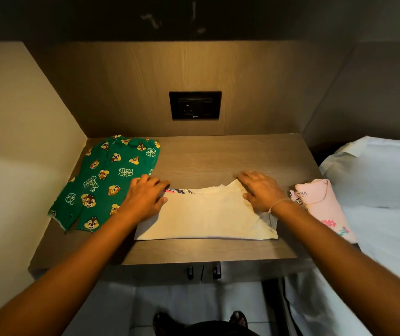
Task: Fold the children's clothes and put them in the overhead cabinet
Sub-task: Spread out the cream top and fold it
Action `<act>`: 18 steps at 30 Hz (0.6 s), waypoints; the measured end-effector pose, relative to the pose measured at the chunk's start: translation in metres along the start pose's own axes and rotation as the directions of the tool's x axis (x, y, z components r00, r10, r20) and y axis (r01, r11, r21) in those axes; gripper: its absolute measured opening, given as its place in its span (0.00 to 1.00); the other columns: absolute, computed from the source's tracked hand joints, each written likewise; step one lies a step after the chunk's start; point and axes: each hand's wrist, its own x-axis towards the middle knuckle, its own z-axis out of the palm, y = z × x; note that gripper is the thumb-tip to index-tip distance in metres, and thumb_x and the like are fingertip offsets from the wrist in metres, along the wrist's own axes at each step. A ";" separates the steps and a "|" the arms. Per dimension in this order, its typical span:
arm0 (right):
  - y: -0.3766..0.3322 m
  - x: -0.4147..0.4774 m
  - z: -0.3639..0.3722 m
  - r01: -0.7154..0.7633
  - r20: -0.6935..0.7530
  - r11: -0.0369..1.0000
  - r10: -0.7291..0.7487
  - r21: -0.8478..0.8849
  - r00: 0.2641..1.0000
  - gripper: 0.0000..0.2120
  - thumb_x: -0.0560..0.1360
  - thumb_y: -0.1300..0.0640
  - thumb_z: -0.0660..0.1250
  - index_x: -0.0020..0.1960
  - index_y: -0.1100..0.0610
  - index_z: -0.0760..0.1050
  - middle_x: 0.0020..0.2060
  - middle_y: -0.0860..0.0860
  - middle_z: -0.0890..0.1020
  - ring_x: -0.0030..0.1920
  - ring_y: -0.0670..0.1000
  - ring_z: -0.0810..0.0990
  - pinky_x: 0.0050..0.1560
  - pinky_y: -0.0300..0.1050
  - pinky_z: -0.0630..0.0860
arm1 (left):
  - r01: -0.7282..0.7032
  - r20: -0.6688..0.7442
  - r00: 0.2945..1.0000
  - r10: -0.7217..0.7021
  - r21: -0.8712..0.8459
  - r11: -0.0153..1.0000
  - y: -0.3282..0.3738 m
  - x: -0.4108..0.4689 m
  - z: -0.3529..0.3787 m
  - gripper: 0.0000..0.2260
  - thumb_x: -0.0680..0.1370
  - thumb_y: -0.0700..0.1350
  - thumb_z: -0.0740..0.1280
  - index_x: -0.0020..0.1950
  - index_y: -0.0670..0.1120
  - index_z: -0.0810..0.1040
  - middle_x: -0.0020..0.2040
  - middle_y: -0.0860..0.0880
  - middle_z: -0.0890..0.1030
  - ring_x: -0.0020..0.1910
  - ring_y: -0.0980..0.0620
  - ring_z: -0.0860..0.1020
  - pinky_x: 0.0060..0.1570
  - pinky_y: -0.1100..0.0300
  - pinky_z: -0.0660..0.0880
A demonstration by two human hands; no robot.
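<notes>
A cream children's shirt (206,214) lies partly folded in the middle of the wooden table (218,156). My left hand (145,197) rests flat on its left end with fingers stretched forward. My right hand (259,190) presses its upper right corner, fingers straight. To the left, a green garment with a cartoon chipmunk print (106,180) is spread out flat. A pink garment (322,204) lies bunched at the table's right edge. The overhead cabinet is not in view.
A black wall socket (195,105) sits in the wooden back panel. A wall closes off the left side. A bed with white sheets (383,214) and a pillow (375,170) adjoins the table on the right. Two cabinet handles (203,271) show below the table's front edge.
</notes>
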 end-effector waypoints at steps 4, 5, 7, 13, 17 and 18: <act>0.008 0.018 -0.019 0.027 0.118 0.998 -0.019 -0.064 0.993 0.25 0.75 0.49 0.68 0.71 0.47 0.67 0.66 0.51 0.73 0.64 0.55 0.69 0.64 0.53 0.70 | -0.001 0.099 0.995 0.003 -0.015 1.000 -0.001 0.016 -0.017 0.15 0.77 0.58 0.65 0.62 0.55 0.75 0.60 0.52 0.78 0.60 0.50 0.68 0.58 0.48 0.62; 0.008 0.018 -0.021 0.028 0.116 0.998 -0.021 -0.056 0.993 0.22 0.75 0.49 0.68 0.68 0.47 0.70 0.63 0.51 0.76 0.62 0.54 0.71 0.62 0.52 0.71 | -0.012 0.117 0.993 0.012 0.002 1.000 0.000 0.017 -0.020 0.13 0.77 0.58 0.65 0.59 0.55 0.77 0.58 0.52 0.78 0.59 0.50 0.68 0.57 0.48 0.62; 0.009 0.016 -0.022 0.053 0.105 0.996 -0.046 -0.069 0.993 0.15 0.76 0.48 0.67 0.62 0.47 0.73 0.58 0.50 0.79 0.58 0.53 0.72 0.60 0.51 0.70 | -0.026 0.133 0.991 0.024 0.018 0.999 0.001 0.017 -0.025 0.12 0.77 0.58 0.65 0.56 0.54 0.77 0.57 0.53 0.78 0.59 0.50 0.67 0.59 0.47 0.61; 0.015 -0.012 -0.020 0.133 -0.157 0.989 -0.140 -0.058 0.978 0.06 0.75 0.49 0.68 0.51 0.49 0.78 0.47 0.47 0.80 0.50 0.50 0.74 0.48 0.44 0.68 | -0.085 -0.194 0.979 0.064 -0.101 0.991 -0.002 -0.011 -0.028 0.06 0.74 0.52 0.71 0.49 0.54 0.80 0.47 0.56 0.82 0.48 0.52 0.71 0.51 0.51 0.63; 0.014 -0.045 -0.008 0.225 -0.203 0.966 -0.247 -0.128 0.947 0.08 0.74 0.52 0.69 0.52 0.52 0.78 0.47 0.51 0.80 0.48 0.53 0.77 0.44 0.43 0.70 | -0.211 -0.208 0.958 0.200 -0.032 0.977 -0.004 -0.042 -0.019 0.08 0.69 0.50 0.76 0.46 0.54 0.82 0.42 0.56 0.83 0.44 0.50 0.73 0.42 0.53 0.65; 0.012 -0.051 -0.003 0.228 -0.144 0.962 -0.249 -0.147 0.958 0.11 0.74 0.49 0.66 0.54 0.52 0.79 0.49 0.51 0.80 0.50 0.52 0.76 0.46 0.45 0.71 | -0.222 -0.163 0.962 0.217 -0.008 0.975 -0.001 -0.048 -0.015 0.08 0.69 0.52 0.74 0.47 0.55 0.83 0.43 0.56 0.83 0.44 0.50 0.74 0.42 0.53 0.65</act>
